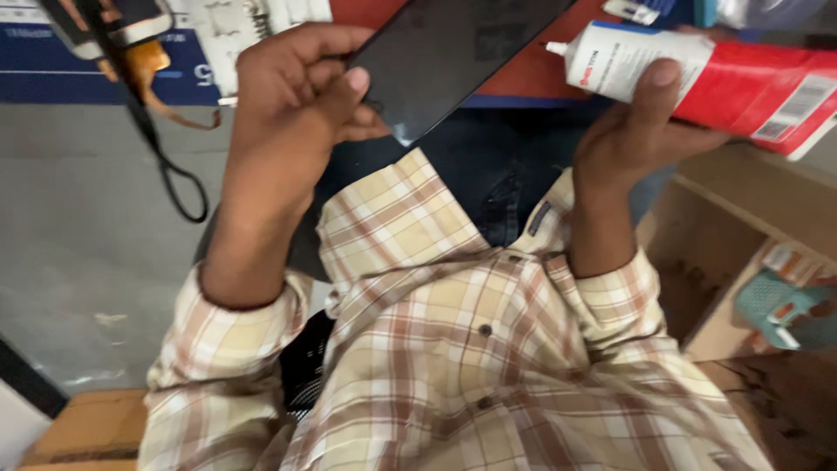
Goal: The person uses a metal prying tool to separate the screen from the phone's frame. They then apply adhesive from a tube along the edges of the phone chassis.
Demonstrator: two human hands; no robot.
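A: What does the left hand have?

B: A flat black panel, glossy, like a phone screen or back plate. The fingers are curled round its lower corner, with the thumb pressed on the dark face. From the hand the panel runs up toward one o'clock and out of the top of the view.

A: And the right hand?

B: It is closed around a tube with a white front part, a red rear part and a small white nozzle. A fingertip lies across the white part. The tube lies nearly level, with the nozzle pointing toward nine o'clock, at the panel. The nozzle tip and the panel's edge are near each other, but I cannot tell whether they touch.

A: Where is all this relative to the person?

B: Both hands are raised at about twelve o'clock from the chest, the panel at eleven to twelve, the tube at one to two. Under them you see a plaid shirt in tan and rust with rolled cuffs, and dark jeans.

A: What lies around?

B: At ten o'clock a black cord hangs in a loop over the grey floor. Above it sits the edge of a blue surface with some tools and papers, too blurred to name. Behind the panel there is a red mat. At three o'clock stands a wooden shelf, and at four o'clock inside it there is a teal plastic basket. At seven o'clock the corner of a cardboard box shows.
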